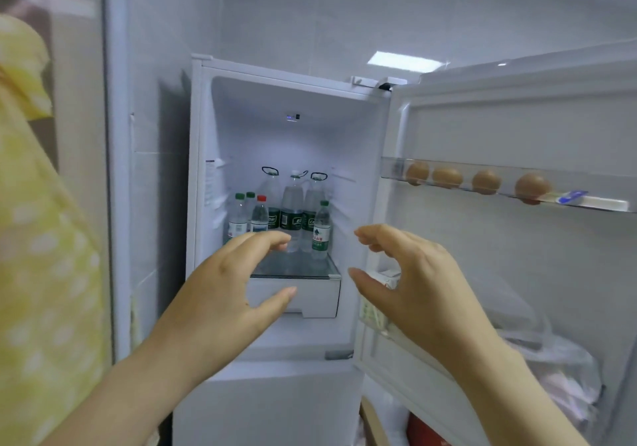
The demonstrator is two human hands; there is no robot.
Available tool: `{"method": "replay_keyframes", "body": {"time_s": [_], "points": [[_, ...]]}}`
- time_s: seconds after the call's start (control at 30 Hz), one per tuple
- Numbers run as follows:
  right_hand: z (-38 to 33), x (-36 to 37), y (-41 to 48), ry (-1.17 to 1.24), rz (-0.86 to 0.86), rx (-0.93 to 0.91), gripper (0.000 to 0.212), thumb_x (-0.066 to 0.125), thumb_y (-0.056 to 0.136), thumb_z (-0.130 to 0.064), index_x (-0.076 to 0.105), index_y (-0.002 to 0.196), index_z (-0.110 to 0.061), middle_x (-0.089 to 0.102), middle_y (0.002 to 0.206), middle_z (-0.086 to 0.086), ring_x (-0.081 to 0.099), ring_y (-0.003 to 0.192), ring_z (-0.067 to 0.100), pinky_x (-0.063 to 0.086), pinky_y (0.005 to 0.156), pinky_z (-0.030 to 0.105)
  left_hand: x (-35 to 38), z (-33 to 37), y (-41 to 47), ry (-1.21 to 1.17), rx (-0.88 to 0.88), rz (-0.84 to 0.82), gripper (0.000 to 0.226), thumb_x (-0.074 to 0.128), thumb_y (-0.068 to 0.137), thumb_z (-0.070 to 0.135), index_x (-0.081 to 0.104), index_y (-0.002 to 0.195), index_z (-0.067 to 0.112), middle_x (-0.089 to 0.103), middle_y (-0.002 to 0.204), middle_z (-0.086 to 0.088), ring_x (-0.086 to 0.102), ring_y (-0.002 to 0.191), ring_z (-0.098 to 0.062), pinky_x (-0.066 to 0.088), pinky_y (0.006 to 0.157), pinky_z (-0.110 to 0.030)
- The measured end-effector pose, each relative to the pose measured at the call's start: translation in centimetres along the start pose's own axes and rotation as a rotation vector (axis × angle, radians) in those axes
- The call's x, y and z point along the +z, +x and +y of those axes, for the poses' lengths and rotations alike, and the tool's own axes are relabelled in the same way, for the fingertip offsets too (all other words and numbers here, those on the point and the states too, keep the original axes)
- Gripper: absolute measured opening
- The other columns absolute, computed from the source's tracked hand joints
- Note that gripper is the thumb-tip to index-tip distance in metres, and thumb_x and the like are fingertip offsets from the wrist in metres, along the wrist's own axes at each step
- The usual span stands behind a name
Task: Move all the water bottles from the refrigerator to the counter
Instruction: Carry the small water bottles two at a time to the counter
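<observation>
Inside the open white refrigerator [198, 170], on its glass shelf [310, 270], stand the clear plastic water bottles [292, 211]. Three tall ones with dark green labels and loop handles are at the back. Four small ones are in front: three green-capped, plus one red-capped small bottle [260, 216]. All are upright, long axis vertical, packed close. Tabletop not in view.

Bottles lie ahead of and slightly above both hands, between them in the picture. Left hand [234, 283] looks nearer: its fingertips overlap the base of the left front bottles, but contact cannot be told. Right hand [417, 283] sits just right of the green-capped small bottle with red-and-green label [321, 230], apart from it.

Both hands hold nothing, fingers curved, thumbs spread off the fingers in a wide C, palms facing each other. Likely step: reaching in for a first grab.
</observation>
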State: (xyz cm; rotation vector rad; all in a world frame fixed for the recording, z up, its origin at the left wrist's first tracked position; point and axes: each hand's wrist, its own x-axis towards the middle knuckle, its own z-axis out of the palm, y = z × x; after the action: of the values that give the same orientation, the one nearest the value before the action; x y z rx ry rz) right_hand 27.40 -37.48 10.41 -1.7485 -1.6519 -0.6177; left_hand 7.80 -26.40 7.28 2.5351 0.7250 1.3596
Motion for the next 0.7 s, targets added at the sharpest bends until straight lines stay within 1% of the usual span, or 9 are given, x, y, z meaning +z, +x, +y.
{"method": "replay_keyframes", "body": {"time_s": [0.07,0.13,0.27,0.37,0.5,0.57,0.63,0.7], "points": [[1.1,1.6,1.4,0.021,0.004,-0.006,0.041,0.072,0.084,-0.034,0.062,0.123,-0.023,0.069,0.113,-0.011,0.065,0.102,0.010,0.042,0.082,0.019,0.9,-1.1,1.2,0.008,-0.012,0.016,0.048,0.069,0.081,0.040,0.050,0.126,0.044,0.053,0.121,0.033,0.047,0.117,0.013,0.038,0.098,-0.011],[2.3,3.1,2.8,0.046,0.022,-0.018,0.041,0.073,0.083,-0.033,0.062,0.121,-0.022,0.070,0.111,-0.010,0.066,0.099,0.011,0.045,0.081,0.020,1.9,-2.1,2.6,0.032,-0.016,0.022,0.049,0.070,0.081,0.036,0.051,0.126,0.043,0.053,0.120,0.032,0.045,0.116,0.015,0.037,0.098,-0.010],[4.5,6.1,5.5,0.101,0.031,-0.027,0.041,0.072,0.084,-0.033,0.062,0.122,-0.022,0.070,0.112,-0.010,0.066,0.100,0.011,0.049,0.085,0.023,3.4,-4.5,5.0,0.087,-0.042,0.022,0.048,0.069,0.083,0.040,0.050,0.126,0.043,0.050,0.119,0.034,0.044,0.115,0.016,0.036,0.095,-0.007],[5.8,8.7,7.4,0.116,0.016,-0.040,0.040,0.071,0.084,-0.034,0.060,0.122,-0.024,0.069,0.114,-0.012,0.065,0.102,0.012,0.050,0.086,0.025,4.6,-6.5,6.4,0.110,-0.070,0.026,0.049,0.070,0.082,0.039,0.049,0.126,0.044,0.051,0.120,0.033,0.048,0.114,0.011,0.039,0.097,-0.012],[7.0,12.2,10.0,0.130,-0.043,-0.036,0.042,0.068,0.086,-0.036,0.059,0.126,-0.026,0.067,0.118,-0.014,0.063,0.107,0.009,0.045,0.086,0.021,5.8,-9.4,8.2,0.107,-0.105,0.025,0.048,0.070,0.081,0.037,0.050,0.123,0.045,0.051,0.120,0.032,0.046,0.114,0.015,0.037,0.095,-0.009],[7.4,13.9,11.3,0.132,-0.056,-0.036,0.043,0.069,0.086,-0.036,0.059,0.126,-0.025,0.067,0.118,-0.013,0.063,0.107,0.010,0.046,0.085,0.022,6.3,-11.1,9.3,0.114,-0.119,0.026,0.048,0.070,0.081,0.036,0.050,0.123,0.045,0.051,0.119,0.033,0.045,0.115,0.015,0.035,0.094,-0.006],[7.7,15.7,12.6,0.130,-0.060,-0.039,0.043,0.069,0.086,-0.035,0.058,0.126,-0.025,0.067,0.116,-0.013,0.063,0.106,0.011,0.048,0.086,0.024,6.7,-12.9,10.2,0.116,-0.129,0.030,0.047,0.070,0.081,0.036,0.050,0.123,0.044,0.050,0.117,0.035,0.044,0.114,0.016,0.035,0.094,-0.006],[7.9,17.5,14.1,0.128,-0.067,-0.039,0.044,0.068,0.087,-0.037,0.057,0.128,-0.027,0.066,0.119,-0.014,0.062,0.110,0.008,0.047,0.088,0.022,7.0,-14.9,11.2,0.119,-0.131,0.032,0.045,0.069,0.082,0.038,0.050,0.122,0.044,0.049,0.117,0.035,0.045,0.114,0.015,0.037,0.094,-0.008]]}}
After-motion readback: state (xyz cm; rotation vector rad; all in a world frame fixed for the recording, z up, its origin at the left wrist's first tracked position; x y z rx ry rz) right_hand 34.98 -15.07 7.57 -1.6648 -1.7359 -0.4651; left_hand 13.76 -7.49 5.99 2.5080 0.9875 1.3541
